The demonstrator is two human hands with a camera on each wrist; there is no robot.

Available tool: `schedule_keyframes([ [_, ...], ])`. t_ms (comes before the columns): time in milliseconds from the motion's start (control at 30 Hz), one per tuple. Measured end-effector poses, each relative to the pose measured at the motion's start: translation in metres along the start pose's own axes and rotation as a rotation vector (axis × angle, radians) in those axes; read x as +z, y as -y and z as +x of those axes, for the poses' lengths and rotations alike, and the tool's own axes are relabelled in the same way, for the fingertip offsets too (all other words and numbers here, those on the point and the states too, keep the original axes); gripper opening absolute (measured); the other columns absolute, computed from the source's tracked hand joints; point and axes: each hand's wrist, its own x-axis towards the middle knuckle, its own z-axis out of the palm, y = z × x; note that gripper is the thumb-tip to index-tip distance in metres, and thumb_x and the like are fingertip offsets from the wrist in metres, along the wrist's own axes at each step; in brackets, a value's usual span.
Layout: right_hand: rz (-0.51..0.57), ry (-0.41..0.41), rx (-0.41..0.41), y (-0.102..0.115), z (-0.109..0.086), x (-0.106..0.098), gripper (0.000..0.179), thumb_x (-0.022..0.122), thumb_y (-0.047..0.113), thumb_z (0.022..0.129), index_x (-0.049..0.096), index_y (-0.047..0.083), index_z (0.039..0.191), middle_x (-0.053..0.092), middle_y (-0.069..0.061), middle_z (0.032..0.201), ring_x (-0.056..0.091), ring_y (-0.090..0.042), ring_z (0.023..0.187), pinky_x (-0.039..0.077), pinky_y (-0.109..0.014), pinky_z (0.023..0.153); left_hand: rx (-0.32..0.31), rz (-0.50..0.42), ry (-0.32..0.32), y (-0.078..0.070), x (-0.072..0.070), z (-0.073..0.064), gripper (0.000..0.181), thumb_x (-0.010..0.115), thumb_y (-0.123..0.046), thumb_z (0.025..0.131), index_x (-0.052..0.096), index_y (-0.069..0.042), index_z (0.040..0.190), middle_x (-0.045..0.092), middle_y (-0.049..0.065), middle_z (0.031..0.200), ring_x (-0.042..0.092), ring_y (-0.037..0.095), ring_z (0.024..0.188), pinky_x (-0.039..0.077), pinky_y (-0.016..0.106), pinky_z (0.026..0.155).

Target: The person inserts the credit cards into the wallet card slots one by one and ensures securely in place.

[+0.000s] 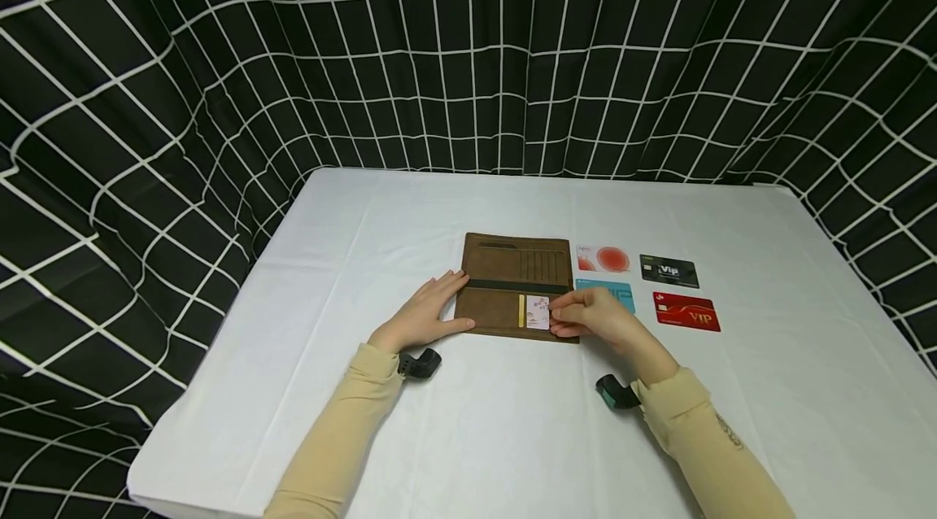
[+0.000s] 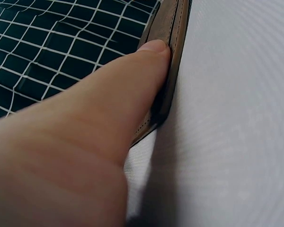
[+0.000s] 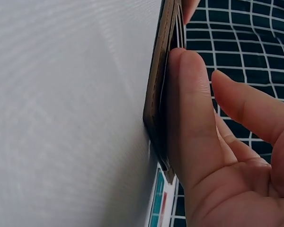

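Note:
A brown wallet (image 1: 489, 308) lies unfolded on the table, with a dark band across its middle. In its lower half, at the right, sits a white card (image 1: 538, 312) with a pinkish print, next to a yellow strip (image 1: 522, 311). My left hand (image 1: 423, 316) rests at the wallet's left side, fingers extended and thumb (image 2: 154, 71) pressing the near edge. At the white card's right edge are the fingertips of my right hand (image 1: 596, 314). The right wrist view shows fingers (image 3: 194, 94) laid against the wallet (image 3: 156, 90), with a gap between two fingertips.
Right of the wallet lie a white card with a red circle (image 1: 603, 259), a blue card (image 1: 618, 293) partly behind my right hand, a black Vip card (image 1: 669, 270) and a red VIP card (image 1: 686, 311). A white cloth covers the table (image 1: 395, 218); black gridded curtains (image 1: 468, 55) surround it.

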Motion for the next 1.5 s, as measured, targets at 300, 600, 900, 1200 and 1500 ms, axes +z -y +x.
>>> schedule_keyframes([
  [300, -0.022, 0.001, -0.003, -0.002, -0.004, 0.0, 0.031, 0.052, -0.001, 0.092, 0.048, -0.023, 0.115, 0.063, -0.02, 0.091, 0.066, -0.021, 0.077, 0.054, -0.033, 0.074, 0.007, 0.004, 0.004, 0.001, 0.003, 0.001, 0.082, 0.054, -0.055, 0.087, 0.022, -0.01, 0.148, 0.018, 0.005, 0.152, 0.01, 0.017, 0.139, 0.004, 0.031, 0.112],
  [600, -0.089, 0.043, -0.038, -0.001, -0.001, 0.001, 0.031, 0.052, -0.002, 0.092, 0.05, -0.021, 0.116, 0.065, -0.022, 0.093, 0.064, -0.021, 0.077, 0.055, -0.036, 0.074, 0.002, 0.005, 0.002, 0.0, 0.001, -0.001, 0.083, 0.054, -0.056, 0.087, 0.023, -0.009, 0.148, 0.019, 0.006, 0.152, 0.01, 0.017, 0.139, 0.004, 0.031, 0.112],
  [900, -0.176, 0.043, -0.024, 0.002, 0.002, 0.008, 0.031, 0.056, 0.001, 0.09, 0.054, -0.015, 0.116, 0.066, -0.017, 0.092, 0.062, -0.02, 0.08, 0.055, -0.035, 0.072, 0.012, -0.002, -0.003, 0.001, 0.001, -0.001, 0.082, 0.054, -0.055, 0.087, 0.024, -0.008, 0.147, 0.02, 0.007, 0.151, 0.011, 0.019, 0.139, 0.005, 0.033, 0.112],
  [1200, -0.26, 0.029, -0.032, 0.006, 0.002, 0.011, 0.029, 0.058, 0.003, 0.09, 0.057, -0.011, 0.116, 0.065, -0.013, 0.091, 0.06, -0.02, 0.076, 0.055, -0.037, 0.069, 0.008, 0.013, 0.0, -0.001, 0.0, -0.001, 0.081, 0.056, -0.052, 0.088, 0.023, -0.007, 0.147, 0.02, 0.007, 0.151, 0.011, 0.019, 0.139, 0.005, 0.033, 0.112],
  [1500, -0.271, 0.04, -0.042, 0.007, 0.003, 0.01, 0.028, 0.058, 0.004, 0.09, 0.059, -0.009, 0.115, 0.064, -0.012, 0.09, 0.058, -0.023, 0.074, 0.055, -0.037, 0.068, 0.004, 0.011, -0.006, -0.001, 0.0, 0.0, 0.081, 0.055, -0.052, 0.088, 0.023, -0.007, 0.147, 0.019, 0.007, 0.151, 0.011, 0.019, 0.139, 0.005, 0.032, 0.112],
])
